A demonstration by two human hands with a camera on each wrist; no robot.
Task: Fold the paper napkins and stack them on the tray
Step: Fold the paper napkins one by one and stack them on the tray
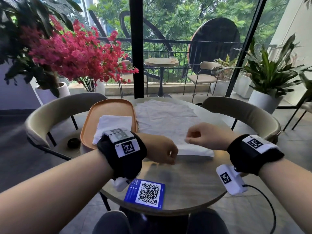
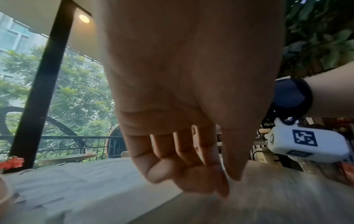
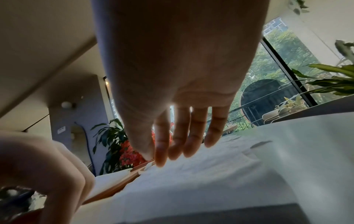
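Observation:
An orange tray (image 1: pixel 108 103) lies at the table's left with a stack of folded white napkins (image 1: pixel 116 122) on it. To its right lies a spread pile of unfolded napkins (image 1: pixel 165 114). The nearest napkin (image 1: pixel 195 150) lies in front of the pile, partly folded. My right hand (image 1: pixel 188 139) pinches its raised edge between thumb and forefinger (image 3: pixel 160 160). My left hand (image 1: pixel 169 159) is at its near left corner with its fingers curled and the thumb against them (image 2: pixel 228 184). It seems to pinch the paper (image 2: pixel 76 181) there. The tray's rim (image 3: pixel 118 183) shows beside the napkin (image 3: pixel 201 174).
A blue QR-code card (image 1: pixel 146 193) lies at the table's near edge. Padded chairs stand left (image 1: pixel 55 112) and right (image 1: pixel 244 112) of the round table; a small black object (image 1: pixel 73 143) rests on the left one. Potted red flowers (image 1: pixel 76 53) stand beyond.

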